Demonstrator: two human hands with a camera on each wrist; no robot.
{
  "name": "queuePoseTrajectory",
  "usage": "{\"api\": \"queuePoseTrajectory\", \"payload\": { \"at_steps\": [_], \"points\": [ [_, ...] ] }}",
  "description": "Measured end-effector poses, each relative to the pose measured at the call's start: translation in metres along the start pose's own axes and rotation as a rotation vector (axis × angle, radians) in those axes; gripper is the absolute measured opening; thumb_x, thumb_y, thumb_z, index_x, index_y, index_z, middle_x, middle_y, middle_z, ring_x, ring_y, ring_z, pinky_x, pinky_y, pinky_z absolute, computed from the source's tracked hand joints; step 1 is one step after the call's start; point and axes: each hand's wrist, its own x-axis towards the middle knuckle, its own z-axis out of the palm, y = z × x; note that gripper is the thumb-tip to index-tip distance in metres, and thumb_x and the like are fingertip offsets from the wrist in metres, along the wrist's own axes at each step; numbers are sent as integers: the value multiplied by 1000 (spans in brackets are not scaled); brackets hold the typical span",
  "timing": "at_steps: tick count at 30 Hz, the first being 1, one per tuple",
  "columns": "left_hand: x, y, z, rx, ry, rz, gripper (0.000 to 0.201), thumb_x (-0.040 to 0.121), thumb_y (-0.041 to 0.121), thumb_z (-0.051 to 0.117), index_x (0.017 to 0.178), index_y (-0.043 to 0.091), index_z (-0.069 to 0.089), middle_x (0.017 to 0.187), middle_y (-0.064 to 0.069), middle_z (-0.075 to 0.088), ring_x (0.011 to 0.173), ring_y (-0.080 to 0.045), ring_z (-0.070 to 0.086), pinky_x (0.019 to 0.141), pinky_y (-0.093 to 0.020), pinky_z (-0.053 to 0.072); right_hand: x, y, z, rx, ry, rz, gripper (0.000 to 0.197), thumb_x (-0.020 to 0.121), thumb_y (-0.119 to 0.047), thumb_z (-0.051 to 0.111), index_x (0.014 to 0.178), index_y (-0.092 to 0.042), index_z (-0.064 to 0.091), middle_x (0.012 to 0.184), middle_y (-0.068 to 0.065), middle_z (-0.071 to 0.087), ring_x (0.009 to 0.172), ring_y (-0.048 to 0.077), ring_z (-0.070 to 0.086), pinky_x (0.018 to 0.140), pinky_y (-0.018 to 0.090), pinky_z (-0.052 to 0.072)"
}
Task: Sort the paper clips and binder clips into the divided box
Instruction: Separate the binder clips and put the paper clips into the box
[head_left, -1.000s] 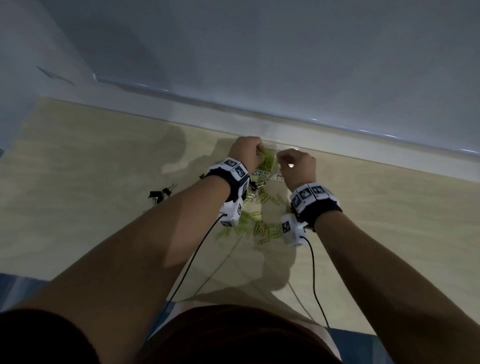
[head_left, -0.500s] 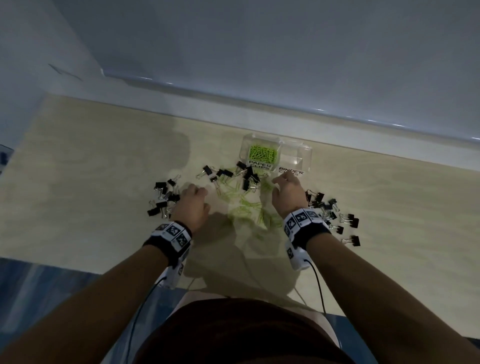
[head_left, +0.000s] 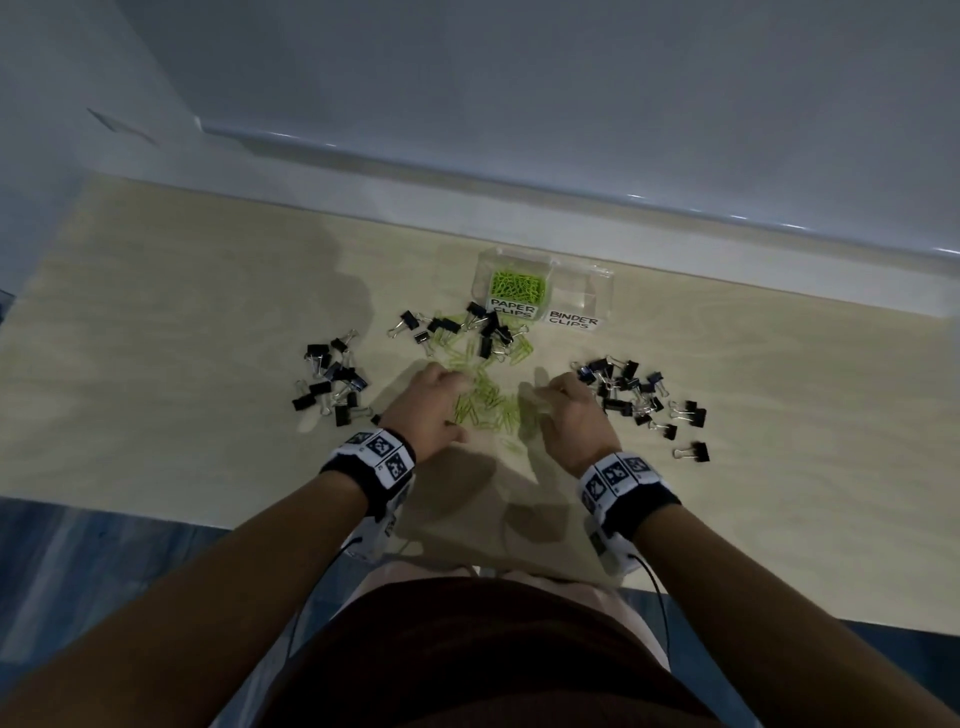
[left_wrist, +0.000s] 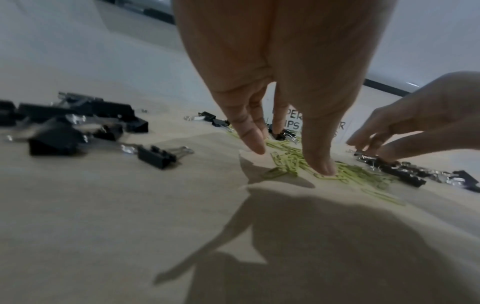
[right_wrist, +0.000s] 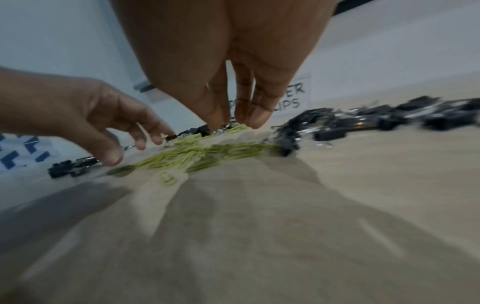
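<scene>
1. Nearest, both forearms reach forward over the bench (head_left: 156, 322), each wearing a black wrist band with printed markers.
2. left hand (head_left: 428, 410): fingers (left_wrist: 253, 142) extended and relaxed, pointing down, tips at the left edge of the loose green pile. Gripping nothing.
3. right hand (head_left: 569, 415): fingers (right_wrist: 258, 117) also straight-ish and loose, tips hovering just over the right edge of the same pile. Nothing held.
4. loose paper clips (head_left: 488, 402): green, scattered flat on the bench between the two hands, trailing away toward the box.
5. left binder clip group (head_left: 332, 382): black, on the bench just left of the left hand.
6. right binder clip group (head_left: 639, 397): black, just right of the right hand, a few strays spread further right.
7. middle binder clip group (head_left: 472, 330): black, mixed over more green paper clips, right in front of the box.
8. divided box (head_left: 602, 291): clear plastic, two compartments, farthest back near the bench's rear edge.
   - Left compartment, labelled PAPER CLIPS: holds a heap of sorted paper clips (head_left: 517, 286), green.
   - Right compartment, labelled BINDER CLIPS: no clips visible inside.
9. Behind the bench, a pale wall.
</scene>
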Motion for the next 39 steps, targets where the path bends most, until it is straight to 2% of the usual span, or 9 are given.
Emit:
{"api": "queuePoseTrajectory", "payload": {
  "at_steps": [2, 4, 7, 12, 17, 25, 29, 34, 39],
  "points": [
    [-3, -4, -2, 48, -9, -40, 82, 70, 29, 80, 138, 18, 35, 136, -10, 37, 125, -26, 41, 102, -37, 41, -12, 10, -4, 9, 4, 91, 40, 79, -18, 65, 117, -8, 59, 115, 14, 51, 99, 33, 56, 83, 43, 54],
    [-5, -5, -1, 38, -13, -77, 83, 70, 29, 80, 138, 13, 35, 136, -11, 37, 123, -26, 44, 103, -36, 40, -19, 13, -3, 10, -98, 161, 57, 75, -33, 71, 126, -15, 53, 122, 10, 47, 107, 29, 53, 91, 41, 51],
    [-2, 6, 3, -1, -10, -73, 80, 72, 25, 78, 138, 12, 35, 138, -12, 36, 122, -26, 47, 104, -34, 40, -18, 1, 0, 7, -222, 191, 76, 71, -40, 76, 135, -19, 42, 127, 6, 40, 114, 25, 47, 101, 38, 44],
    [15, 22, 9, 16, -48, -13, 80, 71, 22, 79, 138, 10, 37, 138, -12, 36, 122, -27, 47, 105, -35, 38, 8, -24, 7, -6, -217, 145, 75, 69, -29, 79, 133, -13, 45, 123, 11, 41, 113, 30, 45, 101, 41, 42],
    [31, 24, -1, 76, -72, 89, 53, 73, 17, 77, 120, 9, 54, 122, -8, 49, 110, -26, 52, 95, -35, 42, 28, -33, 4, -54, -275, 50, 56, 80, -15, 66, 133, -16, 47, 119, 14, 44, 108, 34, 51, 93, 40, 46],
    [40, 21, -5, 260, -73, 235, 22, 89, 10, 49, 107, 3, 60, 110, -12, 56, 101, -29, 54, 85, -38, 44, 25, -29, 1, 32, -118, -58, 33, 83, -12, 56, 115, -13, 62, 111, 16, 62, 91, 38, 62, 78, 42, 52],
    [44, 19, -12, 302, -59, 248, 22, 89, 8, 47, 104, 1, 61, 105, -13, 60, 96, -29, 57, 82, -38, 47, 24, -16, 0, 158, 14, 85, 19, 80, -7, 62, 97, -9, 71, 91, 14, 69, 78, 31, 65, 74, 40, 55],
    [53, 22, -26, 30, 4, 132, 11, 84, 9, 59, 92, 6, 66, 89, -9, 68, 82, -23, 63, 72, -29, 49, 36, -9, -29, 413, 79, 296, 9, 77, -7, 72, 83, -13, 73, 79, -1, 70, 67, 10, 63, 65, 22, 52],
    [74, 46, -54, -349, 116, 54, 10, 82, 8, 67, 92, 6, 69, 89, -6, 69, 80, -16, 64, 77, -26, 54, 86, -12, -65, 534, 201, 274, 12, 77, -8, 73, 80, -19, 70, 75, -2, 69, 65, 8, 64, 64, 17, 52]
  ]
}}
